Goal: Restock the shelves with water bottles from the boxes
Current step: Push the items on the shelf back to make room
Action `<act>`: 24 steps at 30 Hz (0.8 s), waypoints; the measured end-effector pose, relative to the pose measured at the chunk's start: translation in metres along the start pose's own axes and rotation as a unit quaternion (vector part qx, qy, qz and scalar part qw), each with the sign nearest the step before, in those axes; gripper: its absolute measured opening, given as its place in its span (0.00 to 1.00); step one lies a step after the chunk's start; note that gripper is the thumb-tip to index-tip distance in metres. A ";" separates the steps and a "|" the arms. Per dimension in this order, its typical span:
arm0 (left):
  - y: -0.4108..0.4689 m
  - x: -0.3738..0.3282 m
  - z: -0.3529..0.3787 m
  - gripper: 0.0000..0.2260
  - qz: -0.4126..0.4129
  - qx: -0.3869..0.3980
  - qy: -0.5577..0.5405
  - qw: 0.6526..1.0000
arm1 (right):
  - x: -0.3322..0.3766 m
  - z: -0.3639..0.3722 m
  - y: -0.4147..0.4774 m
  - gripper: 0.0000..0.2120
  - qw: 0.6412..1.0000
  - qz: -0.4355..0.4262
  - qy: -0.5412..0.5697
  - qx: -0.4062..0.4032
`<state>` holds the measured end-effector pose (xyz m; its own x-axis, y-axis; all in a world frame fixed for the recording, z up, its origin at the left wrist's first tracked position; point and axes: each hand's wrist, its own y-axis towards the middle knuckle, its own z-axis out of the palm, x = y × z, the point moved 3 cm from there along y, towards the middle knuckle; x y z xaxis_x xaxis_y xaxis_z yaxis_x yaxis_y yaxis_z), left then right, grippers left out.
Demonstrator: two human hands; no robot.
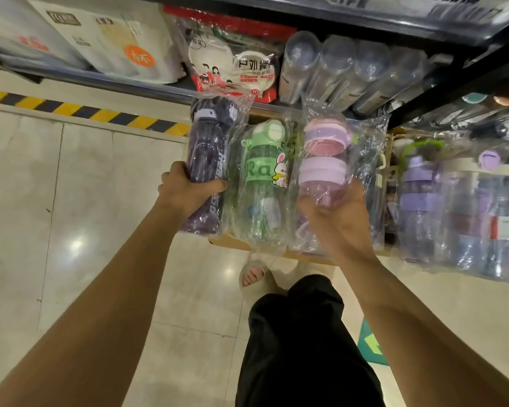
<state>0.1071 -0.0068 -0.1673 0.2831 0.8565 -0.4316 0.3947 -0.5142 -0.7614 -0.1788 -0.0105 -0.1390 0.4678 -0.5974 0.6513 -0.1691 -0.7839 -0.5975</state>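
Fingers of the left hand [188,190] clasped a wrapped dark-purple plastic bottle [207,145]; the right hand [335,212] held a wrapped pink-lilac plastic bottle [323,160]. Both long axes ran caps-first toward the shelf [165,91].

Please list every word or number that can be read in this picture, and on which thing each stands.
"Ra": green bottle.
"LIFE": dark package at top.
"杯": orange circle, white box.
"户外" and "10": red packet.
Blurred: lettering on the dark purple bottle in the left hand; labels on clear bottles.
No text seen: pink bottle in the right hand.
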 end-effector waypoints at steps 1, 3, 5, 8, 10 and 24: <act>-0.004 0.003 -0.002 0.41 0.001 0.007 -0.027 1.000 | -0.001 -0.001 -0.001 0.31 0.999 0.002 0.035 0.008; -0.013 0.007 -0.006 0.36 0.007 0.006 -0.059 0.998 | -0.003 -0.002 -0.003 0.31 0.993 0.004 0.112 0.032; -0.027 0.006 -0.012 0.34 0.014 -0.007 -0.073 0.997 | -0.001 -0.004 -0.007 0.35 0.977 0.014 0.203 0.058; -0.053 -0.002 -0.020 0.32 0.031 -0.003 -0.089 0.996 | 0.007 -0.012 -0.017 0.35 0.967 0.021 0.245 0.063; -0.073 -0.012 -0.025 0.30 0.062 0.012 -0.098 0.993 | 0.018 -0.024 -0.030 0.32 0.974 0.009 0.220 0.053; -0.300 -0.150 -0.090 0.38 0.207 -0.002 -0.130 0.970 | 0.161 -0.205 -0.194 0.26 0.974 -0.084 0.211 0.001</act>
<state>0.0247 0.0148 0.1691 0.1886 0.5591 -0.8074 0.2980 -0.8159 -0.4954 -0.2487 0.0104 0.1774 0.0902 -0.4780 0.8737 -0.1195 -0.8761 -0.4670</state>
